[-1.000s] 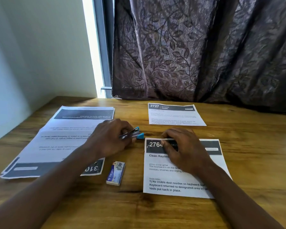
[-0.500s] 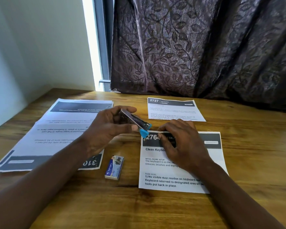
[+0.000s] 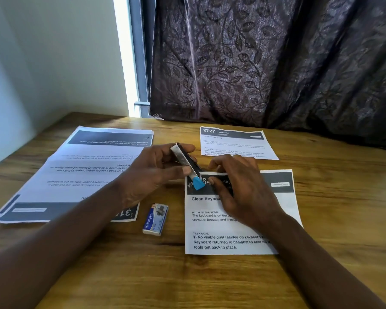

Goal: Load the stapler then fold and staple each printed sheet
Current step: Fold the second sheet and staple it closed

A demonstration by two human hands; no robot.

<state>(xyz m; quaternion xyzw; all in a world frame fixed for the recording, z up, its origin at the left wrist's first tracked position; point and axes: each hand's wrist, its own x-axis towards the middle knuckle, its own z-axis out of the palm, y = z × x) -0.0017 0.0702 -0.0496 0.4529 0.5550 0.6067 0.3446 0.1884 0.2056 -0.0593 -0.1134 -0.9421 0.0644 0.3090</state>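
stapler (image 3: 186,163) in left hand (image 3: 152,172)

On your bench (image 3: 332,219) the stack of sheets (image 3: 80,170) lies left, with the staple box (image 3: 155,219) just beside its near right corner. Right of the box, the near sheet (image 3: 212,239) lies under your right hand (image 3: 243,188), the far sheet (image 3: 234,143) behind it. Your left hand (image 3: 149,172) holds the stapler (image 3: 186,162) over the near sheet's far left corner.

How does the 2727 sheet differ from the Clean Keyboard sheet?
The 2727 sheet lies far back, untouched; the Clean Keyboard sheet lies nearer, under the right hand. The 2727 sheet shows fully; the Clean Keyboard sheet is partly covered. Both have dark header bands and face the person.
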